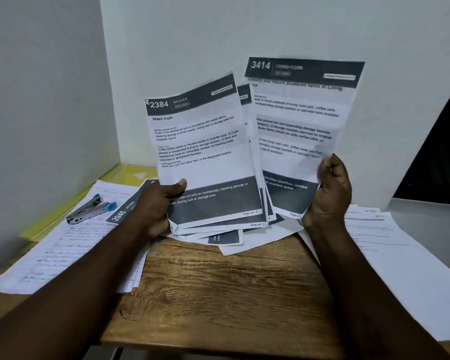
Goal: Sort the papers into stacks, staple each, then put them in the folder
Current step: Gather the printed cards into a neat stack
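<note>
Both forearms reach in from 6 o'clock. Left hand (156, 206) grips a fanned sheaf of papers (198, 141) by its bottom corner; right hand (327, 193) pinches the 3414 sheet (299, 113) at its right edge. Both stand upright above the table (218, 281), long axes and headers toward 12 o'clock. Stapler (91, 207) lies at 9 o'clock.

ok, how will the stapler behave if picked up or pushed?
Stapler looks rigid, shiny metal: probably heavy for its size, slick. It lies on loose handwritten sheets, so a push may drag paper along. Lying flat, unlikely to roll.
</note>
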Tool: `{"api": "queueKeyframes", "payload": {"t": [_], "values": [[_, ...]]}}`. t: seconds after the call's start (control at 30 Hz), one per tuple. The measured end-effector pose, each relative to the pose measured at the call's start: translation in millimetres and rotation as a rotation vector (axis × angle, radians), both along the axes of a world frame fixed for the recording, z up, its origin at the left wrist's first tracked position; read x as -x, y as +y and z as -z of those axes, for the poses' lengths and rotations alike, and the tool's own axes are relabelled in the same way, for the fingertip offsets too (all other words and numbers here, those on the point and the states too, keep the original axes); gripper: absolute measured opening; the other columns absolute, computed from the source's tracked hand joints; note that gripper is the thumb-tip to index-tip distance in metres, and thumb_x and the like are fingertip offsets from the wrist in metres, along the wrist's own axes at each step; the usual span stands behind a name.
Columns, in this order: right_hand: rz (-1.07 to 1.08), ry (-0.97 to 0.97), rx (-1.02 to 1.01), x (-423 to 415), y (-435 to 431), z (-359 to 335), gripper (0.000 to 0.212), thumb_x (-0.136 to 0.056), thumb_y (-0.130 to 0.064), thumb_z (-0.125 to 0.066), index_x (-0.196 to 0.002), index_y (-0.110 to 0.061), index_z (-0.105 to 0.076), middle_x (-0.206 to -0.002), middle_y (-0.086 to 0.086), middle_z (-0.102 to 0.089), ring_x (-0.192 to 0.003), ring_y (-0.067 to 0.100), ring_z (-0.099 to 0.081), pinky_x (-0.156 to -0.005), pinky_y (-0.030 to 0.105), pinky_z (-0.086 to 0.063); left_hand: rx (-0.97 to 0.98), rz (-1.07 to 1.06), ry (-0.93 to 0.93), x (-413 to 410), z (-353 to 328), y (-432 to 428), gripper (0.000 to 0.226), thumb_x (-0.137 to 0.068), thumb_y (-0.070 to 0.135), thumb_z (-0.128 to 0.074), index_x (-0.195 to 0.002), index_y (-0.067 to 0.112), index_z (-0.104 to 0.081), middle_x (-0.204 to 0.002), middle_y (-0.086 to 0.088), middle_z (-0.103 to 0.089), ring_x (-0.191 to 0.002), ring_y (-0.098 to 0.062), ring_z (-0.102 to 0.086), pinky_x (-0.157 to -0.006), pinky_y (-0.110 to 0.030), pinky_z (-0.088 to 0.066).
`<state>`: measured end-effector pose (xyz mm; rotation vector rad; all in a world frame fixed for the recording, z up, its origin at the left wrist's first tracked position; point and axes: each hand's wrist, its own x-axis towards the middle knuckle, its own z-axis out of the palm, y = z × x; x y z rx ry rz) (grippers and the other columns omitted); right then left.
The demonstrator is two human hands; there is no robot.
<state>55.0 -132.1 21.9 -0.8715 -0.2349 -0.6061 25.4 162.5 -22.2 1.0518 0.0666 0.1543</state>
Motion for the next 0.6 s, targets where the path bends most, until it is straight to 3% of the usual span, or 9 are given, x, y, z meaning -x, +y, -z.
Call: {"api": "queueKeyframes", "payload": {"t": [0.07, 0.13, 0.2, 0.27, 0.37, 0.4, 0.47, 0.53, 0.6], "values": [[0.063, 0.051, -0.043, 1.9, -3.6, -3.0, 0.010, -0.097, -0.019, -0.074, -0.106, -0.018, -0.077, -0.110, 0.001, -0.077, -0.106, 0.021, -0.071, -0.107, 0.046, -0.055, -0.021, 0.013, 0.003, 0.3, 1.0, -1.6, 0.033, -0.100, 0.007, -0.062, -0.133, 0.005, -0.068, -0.131, -0.021, -0.072, -0.118, -0.041, -0.069, -0.097, -0.055, -0.059], [0.112, 0.106, -0.063, -3.7, -10.0, -3.1, 0.017, -0.104, -0.006, -0.061, -0.099, -0.018, -0.071, -0.087, -0.010, -0.075, -0.081, 0.008, -0.070, -0.079, 0.028, -0.060, -0.031, 0.039, 0.003, 0.4, 2.2, -2.3, 0.035, -0.101, 0.008, -0.062, -0.135, 0.004, -0.067, -0.132, -0.021, -0.071, -0.123, -0.044, -0.067, -0.098, -0.056, -0.058], [0.118, 0.180, -0.069, -10.1, -15.1, -1.6, 0.020, -0.104, -0.005, -0.059, -0.094, -0.020, -0.068, -0.079, -0.014, -0.072, -0.071, 0.005, -0.067, -0.070, 0.024, -0.056, -0.033, 0.047, -0.001, 0.8, 2.6, -1.2, 0.035, -0.101, 0.009, -0.062, -0.136, 0.004, -0.067, -0.132, -0.020, -0.071, -0.118, -0.042, -0.069, -0.098, -0.056, -0.058], [0.059, 0.244, -0.051, -12.6, -16.6, 3.0, 0.020, -0.104, -0.007, -0.061, -0.092, -0.021, -0.067, -0.083, -0.011, -0.075, -0.074, 0.009, -0.069, -0.072, 0.029, -0.059, -0.032, 0.048, -0.010, 0.7, 2.5, -0.5, 0.036, -0.101, 0.009, -0.062, -0.136, 0.004, -0.066, -0.132, -0.020, -0.071, -0.110, -0.038, -0.072, -0.091, -0.052, -0.063], [-0.075, 0.337, 0.023, -10.7, -8.0, 11.4, 0.011, -0.102, -0.011, -0.065, -0.099, -0.020, -0.070, -0.116, 0.007, -0.079, -0.099, 0.025, -0.072, -0.099, 0.052, -0.058, -0.031, 0.068, -0.025, 0.7, 2.8, -1.5, 0.037, -0.101, 0.009, -0.061, -0.138, 0.003, -0.064, -0.133, -0.022, -0.070, -0.112, -0.038, -0.071, -0.089, -0.052, -0.064], [-0.110, 0.351, 0.059, -7.9, -3.7, 12.5, 0.009, -0.102, -0.011, -0.065, -0.102, -0.018, -0.070, -0.120, 0.010, -0.077, -0.101, 0.027, -0.072, -0.100, 0.053, -0.057, -0.028, 0.068, -0.028, 1.2, 2.2, -2.0, 0.035, -0.101, 0.008, -0.060, -0.135, 0.003, -0.066, -0.129, -0.022, -0.071, -0.107, -0.037, -0.073, -0.085, -0.051, -0.065], [-0.140, 0.346, 0.147, -4.9, 4.9, 14.6, 0.006, -0.103, -0.012, -0.063, -0.105, -0.015, -0.068, -0.112, 0.008, -0.079, -0.093, 0.022, -0.075, -0.089, 0.045, -0.062, -0.017, 0.063, -0.038, 2.6, 0.3, -2.8, 0.027, -0.101, 0.006, -0.059, -0.126, 0.005, -0.070, -0.119, -0.019, -0.075, -0.094, -0.032, -0.077, -0.076, -0.046, -0.066], [-0.151, 0.323, 0.272, -1.1, 12.3, 15.2, 0.008, -0.105, -0.013, -0.061, -0.106, -0.012, -0.069, -0.103, 0.004, -0.080, -0.084, 0.017, -0.076, -0.077, 0.036, -0.064, -0.015, 0.067, -0.060, 3.2, -0.8, -2.1, 0.026, -0.101, 0.006, -0.058, -0.123, 0.008, -0.071, -0.119, -0.018, -0.076, -0.095, -0.031, -0.077, -0.077, -0.046, -0.066], [-0.155, 0.297, 0.366, 1.4, 18.9, 15.8, 0.014, -0.106, -0.015, -0.060, -0.111, -0.005, -0.069, -0.105, 0.008, -0.080, -0.089, 0.021, -0.075, -0.084, 0.042, -0.062, -0.024, 0.053, -0.062, 3.2, -1.6, -0.9, 0.025, -0.102, 0.006, -0.059, -0.122, 0.009, -0.072, -0.121, -0.017, -0.076, -0.096, -0.030, -0.077, -0.077, -0.044, -0.066]]}}
